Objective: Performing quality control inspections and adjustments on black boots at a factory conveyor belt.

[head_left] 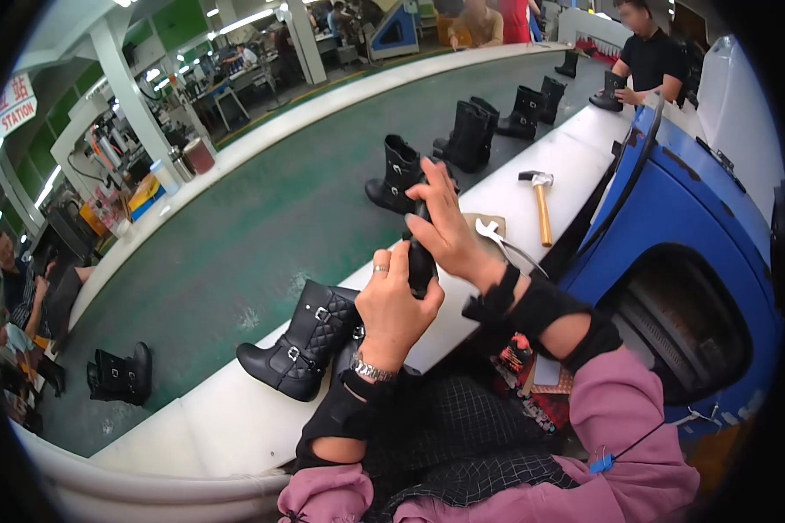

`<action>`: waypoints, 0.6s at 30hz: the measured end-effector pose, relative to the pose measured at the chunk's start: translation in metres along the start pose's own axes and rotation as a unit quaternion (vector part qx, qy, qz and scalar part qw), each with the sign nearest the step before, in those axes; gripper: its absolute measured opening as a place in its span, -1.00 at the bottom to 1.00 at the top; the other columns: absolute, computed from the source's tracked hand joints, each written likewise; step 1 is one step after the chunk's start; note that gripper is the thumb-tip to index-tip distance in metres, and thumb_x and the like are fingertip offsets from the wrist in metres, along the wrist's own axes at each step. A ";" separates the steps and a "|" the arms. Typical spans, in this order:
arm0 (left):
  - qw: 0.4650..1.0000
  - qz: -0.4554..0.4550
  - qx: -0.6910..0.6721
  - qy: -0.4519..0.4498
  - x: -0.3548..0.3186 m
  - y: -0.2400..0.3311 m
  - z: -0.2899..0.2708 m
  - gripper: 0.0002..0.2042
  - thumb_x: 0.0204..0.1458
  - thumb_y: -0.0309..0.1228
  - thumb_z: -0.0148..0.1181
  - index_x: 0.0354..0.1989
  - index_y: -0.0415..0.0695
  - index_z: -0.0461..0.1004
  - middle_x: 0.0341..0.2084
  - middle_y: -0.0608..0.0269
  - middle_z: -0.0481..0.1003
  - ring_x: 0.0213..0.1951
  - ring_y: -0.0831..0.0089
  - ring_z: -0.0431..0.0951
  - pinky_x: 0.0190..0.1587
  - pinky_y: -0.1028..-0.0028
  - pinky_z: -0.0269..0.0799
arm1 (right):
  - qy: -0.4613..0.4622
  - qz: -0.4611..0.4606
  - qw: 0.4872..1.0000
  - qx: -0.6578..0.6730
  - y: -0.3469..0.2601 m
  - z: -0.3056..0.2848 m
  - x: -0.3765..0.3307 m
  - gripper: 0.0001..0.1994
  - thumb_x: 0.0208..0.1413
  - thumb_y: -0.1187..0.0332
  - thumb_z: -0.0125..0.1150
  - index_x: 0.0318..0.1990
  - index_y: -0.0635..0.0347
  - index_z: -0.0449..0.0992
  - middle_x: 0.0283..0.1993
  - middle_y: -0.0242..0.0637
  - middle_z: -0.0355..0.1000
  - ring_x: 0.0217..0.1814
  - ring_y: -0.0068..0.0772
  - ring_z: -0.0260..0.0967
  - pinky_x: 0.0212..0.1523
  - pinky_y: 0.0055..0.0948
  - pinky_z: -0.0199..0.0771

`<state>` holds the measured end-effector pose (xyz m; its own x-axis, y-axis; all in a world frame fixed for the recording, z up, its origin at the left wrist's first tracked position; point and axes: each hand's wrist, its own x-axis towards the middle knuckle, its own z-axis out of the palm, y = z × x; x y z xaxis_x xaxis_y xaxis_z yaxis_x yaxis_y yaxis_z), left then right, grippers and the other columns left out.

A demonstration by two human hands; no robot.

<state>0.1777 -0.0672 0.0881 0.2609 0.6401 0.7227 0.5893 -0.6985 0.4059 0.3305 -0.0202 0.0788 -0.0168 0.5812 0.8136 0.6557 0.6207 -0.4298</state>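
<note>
Both hands are up over the white table [235, 410] edge, clamped on one black boot [420, 253] held between them (mostly hidden, only a dark strip shows between the palms).

Left hand [394, 307]: fingers curled around the lower part of the boot, ring on one finger, metal watch [371, 370] at the wrist, black arm sleeve below it.

Right hand [449, 228]: wrapped over the upper part of the boot, fingers [429, 174] pointing up and pressed against it, black wrist brace [497, 296] behind.

Around them:
- quilted black boot with buckles [301, 344] lies on the table just left of the left hand, tipped on its side.
- hammer [541, 202] with wooden handle lies on the table beyond the right hand; pliers-type metal tool [497, 237] sits between the hammer and the hand, next to a tan pad.
- green conveyor belt [262, 218] runs past the table, carrying black boots: one upright boot [397, 174] just behind the hands, a pair [469, 135] further up, more boots [532, 109] beyond that, another pair [118, 375] at lower left.
- blue machine housing [680, 244] stands right of the table with a dark opening.
- another person in black [650, 57] is handling a boot at the far end.
</note>
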 end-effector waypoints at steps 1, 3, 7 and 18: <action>1.000 -0.004 -0.005 -0.010 -0.002 -0.001 -0.003 -0.48 -0.30 -0.29 0.29 -0.08 -0.21 0.40 -0.34 0.11 0.41 -0.43 0.15 0.54 -0.41 0.33 0.48 | 0.008 0.011 1.000 0.022 -0.003 0.001 -0.010 -0.65 0.13 0.35 -0.05 0.07 0.20 0.26 0.42 0.06 -0.20 0.46 0.20 -0.33 0.39 -0.09 -0.38; 1.000 -0.003 -0.007 -0.013 -0.002 0.001 -0.007 -0.46 -0.31 -0.29 0.30 -0.06 -0.21 0.41 -0.34 0.10 0.40 -0.44 0.16 0.54 -0.41 0.33 0.48 | 0.017 0.019 0.999 0.045 -0.007 0.001 -0.022 -0.62 0.16 0.35 -0.11 0.14 0.20 0.23 0.44 0.01 -0.24 0.48 0.10 -0.32 0.40 -0.13 -0.38; 1.000 -0.008 -0.001 -0.021 -0.003 -0.001 -0.009 -0.42 -0.33 -0.30 0.31 -0.03 -0.23 0.40 -0.36 0.09 0.39 -0.47 0.16 0.53 -0.42 0.33 0.48 | -0.029 0.057 0.975 0.215 -0.016 -0.003 -0.027 -0.53 0.20 0.33 -0.22 0.28 0.19 0.11 0.47 -0.11 -0.29 0.51 -0.14 -0.35 0.40 -0.24 -0.30; 0.999 0.014 0.023 -0.045 0.004 -0.002 -0.005 -0.36 -0.37 -0.31 0.31 0.01 -0.30 0.38 -0.38 0.08 0.36 -0.49 0.18 0.51 -0.47 0.35 0.48 | 0.014 0.056 0.976 0.212 -0.009 0.004 -0.030 -0.67 0.21 0.41 -0.10 0.12 0.13 0.36 0.43 -0.01 -0.13 0.50 -0.11 -0.29 0.38 -0.25 -0.19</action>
<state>0.1740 -0.0651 0.0928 0.3443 0.6484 0.6790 0.6146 -0.7024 0.3590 0.3219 -0.0413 0.0565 0.0625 0.6473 0.7597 0.2813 0.7189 -0.6356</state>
